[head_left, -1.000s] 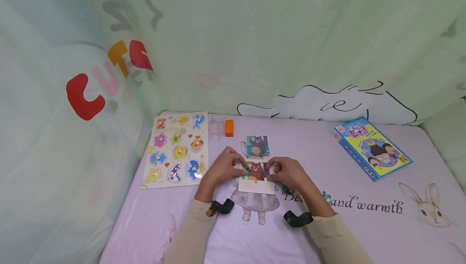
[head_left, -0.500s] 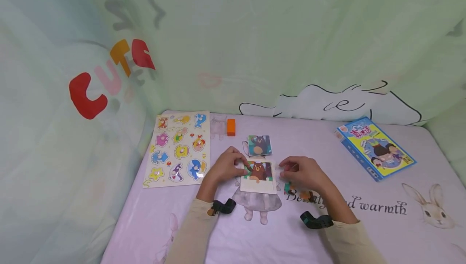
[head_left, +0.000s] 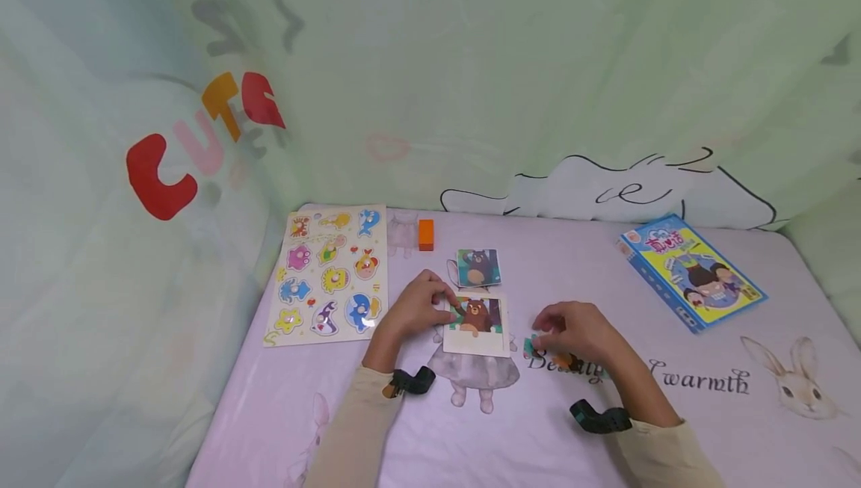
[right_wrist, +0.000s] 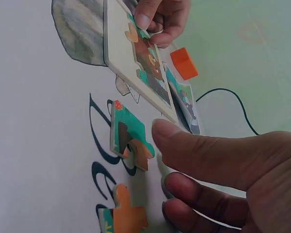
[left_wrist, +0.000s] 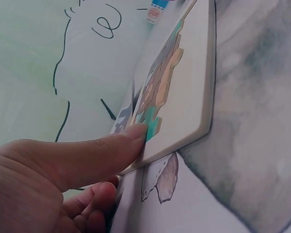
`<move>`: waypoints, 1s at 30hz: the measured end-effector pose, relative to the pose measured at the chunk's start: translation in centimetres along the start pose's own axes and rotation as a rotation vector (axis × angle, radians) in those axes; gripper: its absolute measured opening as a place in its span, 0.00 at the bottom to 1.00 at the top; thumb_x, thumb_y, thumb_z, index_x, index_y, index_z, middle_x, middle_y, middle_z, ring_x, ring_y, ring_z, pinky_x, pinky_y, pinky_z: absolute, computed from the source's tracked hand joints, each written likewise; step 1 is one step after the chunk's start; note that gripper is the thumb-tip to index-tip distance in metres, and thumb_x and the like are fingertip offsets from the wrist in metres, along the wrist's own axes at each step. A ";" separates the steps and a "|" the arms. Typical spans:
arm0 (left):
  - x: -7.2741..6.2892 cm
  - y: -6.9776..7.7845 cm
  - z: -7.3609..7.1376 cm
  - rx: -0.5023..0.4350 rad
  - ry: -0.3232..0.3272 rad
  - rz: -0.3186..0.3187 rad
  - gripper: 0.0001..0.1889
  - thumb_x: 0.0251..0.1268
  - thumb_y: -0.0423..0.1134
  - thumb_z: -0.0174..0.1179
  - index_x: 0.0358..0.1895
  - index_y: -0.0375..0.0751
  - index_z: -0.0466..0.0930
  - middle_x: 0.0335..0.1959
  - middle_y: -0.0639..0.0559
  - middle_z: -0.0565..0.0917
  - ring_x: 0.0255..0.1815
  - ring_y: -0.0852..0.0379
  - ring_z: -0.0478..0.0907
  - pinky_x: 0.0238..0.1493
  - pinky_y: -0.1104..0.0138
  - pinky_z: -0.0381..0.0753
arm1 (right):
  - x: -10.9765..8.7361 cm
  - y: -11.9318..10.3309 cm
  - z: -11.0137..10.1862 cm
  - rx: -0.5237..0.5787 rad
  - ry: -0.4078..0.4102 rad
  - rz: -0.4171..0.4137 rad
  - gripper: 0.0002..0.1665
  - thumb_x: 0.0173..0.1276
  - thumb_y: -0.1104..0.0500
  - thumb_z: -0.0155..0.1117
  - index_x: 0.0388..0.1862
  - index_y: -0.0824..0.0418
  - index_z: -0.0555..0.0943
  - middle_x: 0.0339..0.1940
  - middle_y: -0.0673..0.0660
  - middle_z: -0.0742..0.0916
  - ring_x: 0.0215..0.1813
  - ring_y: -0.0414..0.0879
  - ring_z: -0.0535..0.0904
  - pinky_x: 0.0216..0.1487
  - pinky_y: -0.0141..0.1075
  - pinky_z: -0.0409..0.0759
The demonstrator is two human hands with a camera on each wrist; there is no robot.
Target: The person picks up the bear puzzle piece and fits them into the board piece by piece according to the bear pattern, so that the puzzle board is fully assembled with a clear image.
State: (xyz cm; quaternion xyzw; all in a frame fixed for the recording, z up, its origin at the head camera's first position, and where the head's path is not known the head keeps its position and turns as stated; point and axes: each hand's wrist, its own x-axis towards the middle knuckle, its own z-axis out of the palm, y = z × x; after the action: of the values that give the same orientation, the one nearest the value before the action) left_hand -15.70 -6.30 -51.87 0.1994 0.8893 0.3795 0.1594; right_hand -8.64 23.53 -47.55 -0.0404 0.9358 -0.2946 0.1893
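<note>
A wooden jigsaw board (head_left: 474, 344) lies in front of the person. Its upper part holds joined pieces of a brown bear picture (head_left: 476, 314); its lower part is bare wood. The left hand (head_left: 420, 307) grips the board's left edge, thumb (left_wrist: 128, 138) over a green piece and fingers at the side. To the right of the board the right hand (head_left: 581, 331) hovers over loose jigsaw pieces, thumb and fingers apart with nothing between them. In the right wrist view its thumb overlaps close to a green-and-brown piece (right_wrist: 128, 124). An orange piece (right_wrist: 128, 216) lies nearer.
Just behind the board is a bear picture card (head_left: 479, 268). A knobbed sea-animal puzzle (head_left: 359, 288) lies at the left, with an orange block (head_left: 426, 235) beside its far right corner. At the right sits a blue-and-yellow box (head_left: 696, 275).
The right hand has left the board's right edge and moved right and nearer, over the loose pieces. The left hand has stayed at the board's left edge.
</note>
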 end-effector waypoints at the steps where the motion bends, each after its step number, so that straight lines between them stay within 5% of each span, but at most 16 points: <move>1: 0.0 -0.1 0.0 0.003 0.000 0.000 0.08 0.58 0.38 0.75 0.39 0.49 0.89 0.45 0.52 0.73 0.43 0.57 0.70 0.46 0.68 0.72 | 0.0 0.1 0.0 -0.005 -0.002 0.001 0.19 0.57 0.51 0.81 0.43 0.56 0.87 0.34 0.52 0.82 0.39 0.48 0.74 0.34 0.37 0.75; 30: -0.1 0.1 -0.1 -0.016 0.004 -0.008 0.07 0.57 0.38 0.76 0.38 0.48 0.89 0.44 0.52 0.72 0.43 0.57 0.69 0.45 0.67 0.70 | -0.1 0.3 0.8 -0.021 0.032 -0.039 0.13 0.57 0.56 0.81 0.40 0.54 0.87 0.32 0.50 0.81 0.37 0.46 0.72 0.33 0.35 0.73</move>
State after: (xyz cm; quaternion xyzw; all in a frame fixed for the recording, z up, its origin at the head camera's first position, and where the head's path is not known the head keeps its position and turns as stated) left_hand -15.62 -6.32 -51.71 0.1938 0.8873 0.3864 0.1609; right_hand -8.27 23.34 -48.31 -0.0560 0.9408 -0.2889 0.1683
